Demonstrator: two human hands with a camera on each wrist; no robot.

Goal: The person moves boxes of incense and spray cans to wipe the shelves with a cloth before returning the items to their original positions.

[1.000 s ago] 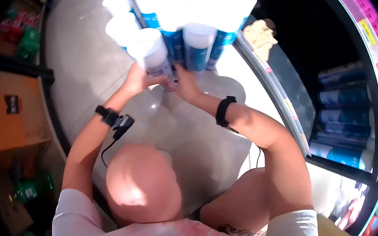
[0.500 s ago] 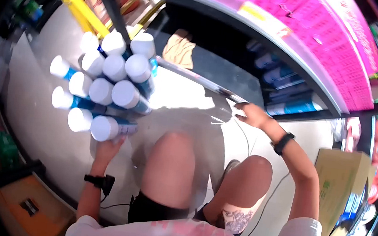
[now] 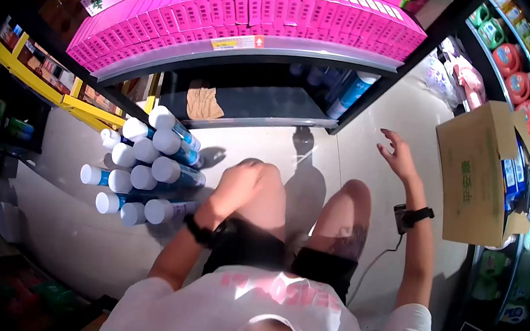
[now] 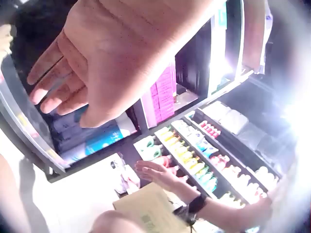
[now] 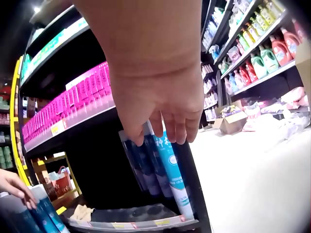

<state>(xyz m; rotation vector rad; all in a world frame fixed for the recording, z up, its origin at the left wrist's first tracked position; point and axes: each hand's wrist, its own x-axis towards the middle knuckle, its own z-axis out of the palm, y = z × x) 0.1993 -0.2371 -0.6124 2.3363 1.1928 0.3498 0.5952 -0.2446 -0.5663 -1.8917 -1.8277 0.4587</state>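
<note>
Several tall blue cans with white caps (image 3: 166, 169) stand grouped on the floor to the left. My left hand (image 3: 237, 187) is above the left knee, just right of the cans, and holds nothing. Its palm (image 4: 116, 58) and loosely extended fingers show in the left wrist view. Out to the right, my right hand (image 3: 397, 157) is raised over the floor with its fingers spread and nothing in them. More blue cans (image 3: 352, 96) stand at the right end of the low shelf. In the right wrist view, the right hand (image 5: 160, 107) overlaps these shelf cans (image 5: 171, 167).
Pink boxes (image 3: 255, 12) line the shelf above. A crumpled tan cloth (image 3: 204, 102) lies on the dark bottom shelf (image 3: 271, 105). An open cardboard box (image 3: 476, 175) stands at right, before shelves of detergent bottles (image 3: 517, 87). A yellow frame (image 3: 35, 80) is at the left.
My left hand has let go of a can at the near edge of the group and moved right, over the knee. The right hand has moved away from the shelf edge. The view has turned right.
</note>
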